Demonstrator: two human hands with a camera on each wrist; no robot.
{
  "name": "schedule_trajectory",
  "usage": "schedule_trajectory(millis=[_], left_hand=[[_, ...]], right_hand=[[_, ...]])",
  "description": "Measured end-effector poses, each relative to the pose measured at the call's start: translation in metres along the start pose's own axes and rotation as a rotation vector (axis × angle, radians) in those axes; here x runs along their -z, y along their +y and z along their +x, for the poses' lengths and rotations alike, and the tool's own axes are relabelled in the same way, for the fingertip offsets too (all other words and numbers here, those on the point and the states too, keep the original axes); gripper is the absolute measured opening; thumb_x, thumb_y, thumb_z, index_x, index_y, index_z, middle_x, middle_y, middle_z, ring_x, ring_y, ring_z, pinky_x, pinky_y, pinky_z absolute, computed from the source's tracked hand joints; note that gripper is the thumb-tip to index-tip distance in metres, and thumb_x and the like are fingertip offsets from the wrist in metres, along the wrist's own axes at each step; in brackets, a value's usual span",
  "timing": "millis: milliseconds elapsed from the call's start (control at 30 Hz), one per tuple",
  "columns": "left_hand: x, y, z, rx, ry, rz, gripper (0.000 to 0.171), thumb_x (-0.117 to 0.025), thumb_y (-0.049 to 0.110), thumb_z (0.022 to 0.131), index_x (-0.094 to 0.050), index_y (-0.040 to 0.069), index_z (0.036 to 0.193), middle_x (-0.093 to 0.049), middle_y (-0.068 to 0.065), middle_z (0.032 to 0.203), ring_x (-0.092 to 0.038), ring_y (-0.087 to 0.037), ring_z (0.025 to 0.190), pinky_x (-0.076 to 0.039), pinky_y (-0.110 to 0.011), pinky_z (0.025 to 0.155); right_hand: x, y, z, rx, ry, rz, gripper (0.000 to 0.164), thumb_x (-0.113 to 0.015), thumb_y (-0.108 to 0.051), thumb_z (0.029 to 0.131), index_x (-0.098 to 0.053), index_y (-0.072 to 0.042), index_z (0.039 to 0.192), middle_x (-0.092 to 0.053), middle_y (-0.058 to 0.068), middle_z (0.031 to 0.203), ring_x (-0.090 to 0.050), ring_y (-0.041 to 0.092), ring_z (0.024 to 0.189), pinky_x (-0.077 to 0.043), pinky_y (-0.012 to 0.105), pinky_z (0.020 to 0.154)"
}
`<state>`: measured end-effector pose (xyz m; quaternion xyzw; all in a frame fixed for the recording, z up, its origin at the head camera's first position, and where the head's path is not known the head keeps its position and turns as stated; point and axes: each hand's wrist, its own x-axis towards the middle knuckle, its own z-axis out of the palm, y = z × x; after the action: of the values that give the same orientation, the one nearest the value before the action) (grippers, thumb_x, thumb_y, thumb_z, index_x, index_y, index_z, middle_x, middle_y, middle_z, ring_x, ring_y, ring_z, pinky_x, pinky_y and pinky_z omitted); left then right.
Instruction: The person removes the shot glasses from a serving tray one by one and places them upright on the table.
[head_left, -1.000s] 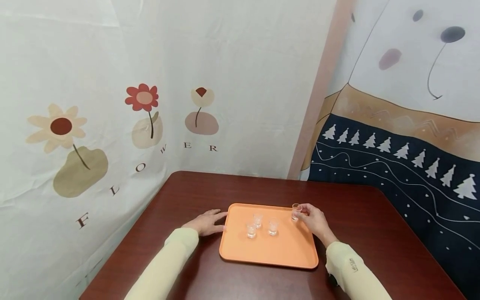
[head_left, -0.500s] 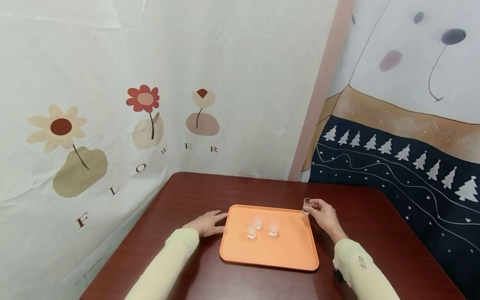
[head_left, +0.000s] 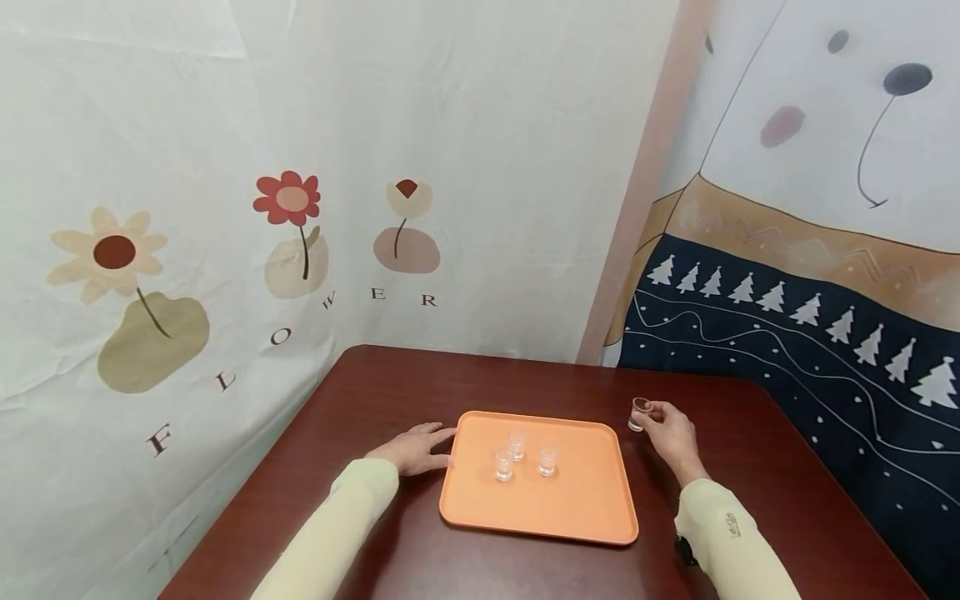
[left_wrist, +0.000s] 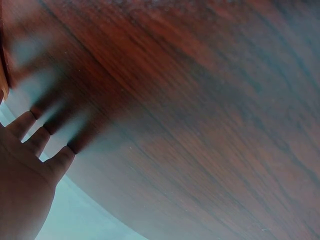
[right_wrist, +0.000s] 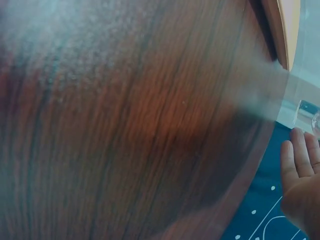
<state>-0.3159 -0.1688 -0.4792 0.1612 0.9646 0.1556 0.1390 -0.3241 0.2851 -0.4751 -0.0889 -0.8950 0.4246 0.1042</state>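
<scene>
Both hands reach over the dark red bench (head_left: 480,379). At the tray's left edge the left hand (head_left: 411,450) lies with its fingers spread, thumb and forefinger meeting the rim of the orange tray (head_left: 540,517); the left wrist view shows three other fingers fanned apart above the wood grain. Out past the tray's far right corner, the right hand (head_left: 673,435) pinches a small clear glass (head_left: 637,415) between thumb and fingers. That glass stands roughly upright, between the tray and the bench's right edge, toward the bench's far right corner; whether its base touches the wood I cannot tell. Three more clear glasses (head_left: 547,461) stand upright on the tray, somewhat left of its middle: two close together, the third just to their right. Pale yellow sleeves (head_left: 330,527) cover both forearms, the right one bearing dark lettering. Beyond the bench's far edge hangs a white cloth (head_left: 510,167) printed with flowers and spaced letters, and along the right edge a navy cloth (head_left: 757,333) with white trees.
</scene>
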Motion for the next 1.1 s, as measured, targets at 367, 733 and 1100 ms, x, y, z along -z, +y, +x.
schedule_trajectory(millis=[367,733,1100], left_hand=[[0.001,0.001,0.002,-0.023,0.005,0.016,0.064,-0.061,0.05,0.096,-0.043,0.025,0.152,-0.034,-0.014,0.156,-0.029,-0.036,0.145,-0.032,-0.055,0.11],[0.002,-0.001,0.003,-0.023,0.012,0.011,0.065,-0.062,0.051,0.095,-0.043,0.026,0.152,-0.034,-0.014,0.156,-0.028,-0.035,0.145,-0.031,-0.055,0.111],[0.002,-0.001,0.0,-0.022,0.002,0.014,0.066,-0.061,0.052,0.095,-0.043,0.024,0.152,-0.034,-0.014,0.156,-0.028,-0.035,0.145,-0.031,-0.055,0.11]], right_hand=[[0.003,0.016,0.007,-0.033,0.024,-0.021,0.053,-0.065,-0.032,0.097,-0.053,0.008,0.13,-0.057,0.029,0.122,-0.052,0.041,0.111,-0.044,0.054,0.093],[0.002,0.022,0.008,-0.05,0.003,-0.057,0.051,-0.067,-0.03,0.096,-0.055,0.009,0.127,-0.059,0.028,0.118,-0.054,0.04,0.106,-0.045,0.052,0.088],[0.01,0.024,0.005,-0.044,-0.115,-0.047,0.061,-0.066,-0.03,0.096,-0.046,0.013,0.135,-0.057,0.034,0.124,-0.057,0.042,0.108,-0.049,0.05,0.09]])
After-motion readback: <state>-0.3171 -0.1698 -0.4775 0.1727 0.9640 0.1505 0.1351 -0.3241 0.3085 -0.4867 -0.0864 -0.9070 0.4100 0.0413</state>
